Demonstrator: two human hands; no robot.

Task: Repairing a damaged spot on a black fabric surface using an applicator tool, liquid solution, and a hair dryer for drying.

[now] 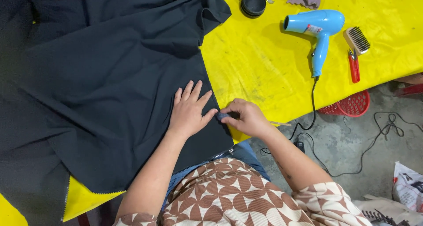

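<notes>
The left hand (188, 111) is lying spread on the dark fabric (110, 76) — the right hand (246, 118) is pinching its edge just beside.

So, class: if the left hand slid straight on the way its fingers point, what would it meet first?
The left hand lies flat on the dark fabric, fingers pointing up-right; it would probably cross the fabric's edge onto bare yellow table first.

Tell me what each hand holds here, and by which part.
The right hand pinches the dark fabric at its right edge; the left hand lies flat on it beside the pinch, gripping nothing.
</notes>
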